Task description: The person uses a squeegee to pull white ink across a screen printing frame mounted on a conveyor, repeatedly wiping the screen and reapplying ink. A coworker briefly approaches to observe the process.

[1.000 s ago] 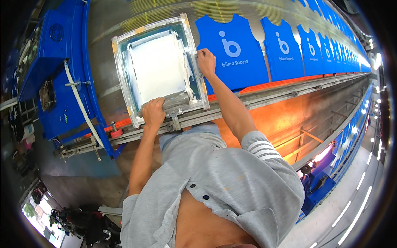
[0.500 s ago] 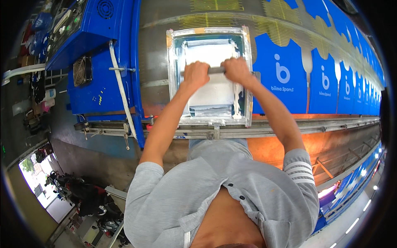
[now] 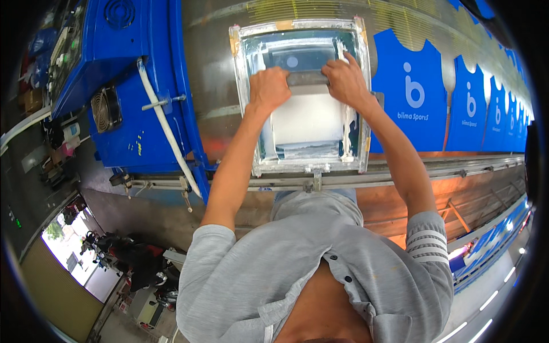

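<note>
- My left hand (image 3: 269, 87) and right hand (image 3: 345, 80) have fingers curled tight around the grey squeegee bar (image 3: 307, 79), one at each end, likely for even pressure.
- The bar lies across the white-inked, metal-framed printing screen (image 3: 303, 123).
- The frame rests flat on the long tabletop (image 3: 211, 86), beside blue shirt-shaped fabric pieces (image 3: 409, 97).

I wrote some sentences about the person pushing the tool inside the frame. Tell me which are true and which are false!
1. Both hands grip the squeegee. True: the left hand and the right hand each hold one end.
2. The squeegee is outside the printing frame. False: it lies inside the frame, near its far end.
3. The shirts to the right of the frame are red. False: they are blue with white prints.
4. A blue machine stands to the left of the frame. True.
5. The person wears a grey shirt. True.
</note>
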